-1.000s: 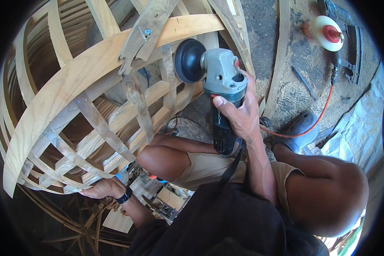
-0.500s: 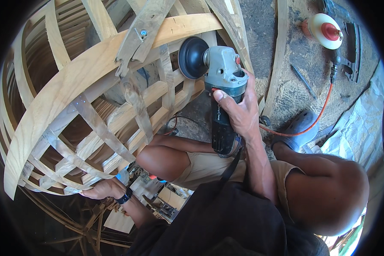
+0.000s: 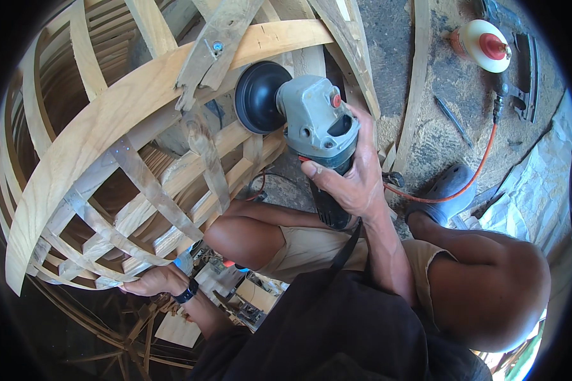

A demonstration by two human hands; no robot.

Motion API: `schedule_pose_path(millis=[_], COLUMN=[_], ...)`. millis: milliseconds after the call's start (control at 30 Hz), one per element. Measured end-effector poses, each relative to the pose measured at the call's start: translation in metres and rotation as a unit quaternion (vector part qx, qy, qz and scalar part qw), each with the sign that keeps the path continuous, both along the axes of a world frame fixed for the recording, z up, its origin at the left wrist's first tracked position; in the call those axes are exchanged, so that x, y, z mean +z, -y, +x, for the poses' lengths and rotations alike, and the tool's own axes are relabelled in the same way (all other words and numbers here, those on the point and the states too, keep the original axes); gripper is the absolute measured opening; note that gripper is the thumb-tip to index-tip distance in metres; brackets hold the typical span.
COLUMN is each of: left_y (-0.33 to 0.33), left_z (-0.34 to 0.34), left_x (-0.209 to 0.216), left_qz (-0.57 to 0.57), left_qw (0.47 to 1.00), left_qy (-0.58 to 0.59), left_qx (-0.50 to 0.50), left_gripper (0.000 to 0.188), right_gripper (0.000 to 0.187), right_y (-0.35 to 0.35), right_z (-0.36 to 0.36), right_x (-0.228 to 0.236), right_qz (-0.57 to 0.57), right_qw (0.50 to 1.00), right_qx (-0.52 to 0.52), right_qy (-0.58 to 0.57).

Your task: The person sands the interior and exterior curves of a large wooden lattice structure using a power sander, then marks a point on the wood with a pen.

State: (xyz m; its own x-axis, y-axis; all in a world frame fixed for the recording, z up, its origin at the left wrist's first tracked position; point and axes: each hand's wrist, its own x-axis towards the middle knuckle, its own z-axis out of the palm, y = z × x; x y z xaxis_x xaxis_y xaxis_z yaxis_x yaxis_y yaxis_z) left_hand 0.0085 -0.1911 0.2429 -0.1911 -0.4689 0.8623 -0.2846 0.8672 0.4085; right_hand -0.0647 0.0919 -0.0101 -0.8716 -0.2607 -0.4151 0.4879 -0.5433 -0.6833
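My right hand is wrapped round the body of an angle grinder with a grey head and a dark green and black body. A round black pad sits on its spindle, turned toward a curved wooden lattice frame. Whether the pad touches the wood I cannot tell. At the frame's lower edge, my left hand closes on the rim of the lattice. Its fingertips are partly hidden behind the wood. A wide curved plank runs along the frame, crossed by a rough screwed strip.
A white bottle with a red cap lies at the far right. From a black connector near it an orange cord runs past my shod foot. A pen-like tool and crumpled sheeting lie on the dusty floor.
The grinder has moved left and slightly down in my right hand, its pad turning more toward the lattice. My left hand stays in place on the frame's edge.
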Motion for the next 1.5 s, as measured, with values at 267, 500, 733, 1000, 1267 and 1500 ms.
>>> schedule_pose_path(millis=[267, 500, 733, 1000, 1267, 1500], left_y=[-0.014, -0.019, -0.002, -0.005, -0.002, -0.009], left_z=[-0.009, -0.010, 0.001, -0.003, -0.001, -0.007], left_x=[-0.005, -0.009, 0.000, 0.001, 0.001, -0.002], left_qz=[-0.004, -0.023, 0.011, 0.055, 0.055, 0.041], left_qw=[1.000, 0.999, 0.999, 0.997, 0.998, 0.998], left_qy=[0.028, 0.047, 0.037, 0.020, 0.028, 0.009], left_qx=[0.011, -0.013, -0.013, -0.042, -0.032, -0.038], left_gripper=[0.048, 0.047, 0.044, 0.047, 0.047, 0.042], right_gripper=[0.085, 0.079, 0.072, 0.077, 0.087, 0.081], right_y=[-0.001, 0.001, 0.004, 0.003, 0.003, 0.002], right_z=[-0.002, 0.000, 0.000, 0.004, 0.003, 0.001], right_x=[-0.004, -0.011, -0.020, -0.017, -0.007, -0.017], right_qz=[0.010, -0.006, -0.031, 0.008, 0.008, 0.021], right_qw=[1.000, 0.998, 0.993, 0.999, 1.000, 0.999], right_qx=[0.000, -0.009, -0.036, -0.024, -0.006, -0.025], right_qy=[0.025, 0.060, 0.104, 0.021, -0.010, 0.019])
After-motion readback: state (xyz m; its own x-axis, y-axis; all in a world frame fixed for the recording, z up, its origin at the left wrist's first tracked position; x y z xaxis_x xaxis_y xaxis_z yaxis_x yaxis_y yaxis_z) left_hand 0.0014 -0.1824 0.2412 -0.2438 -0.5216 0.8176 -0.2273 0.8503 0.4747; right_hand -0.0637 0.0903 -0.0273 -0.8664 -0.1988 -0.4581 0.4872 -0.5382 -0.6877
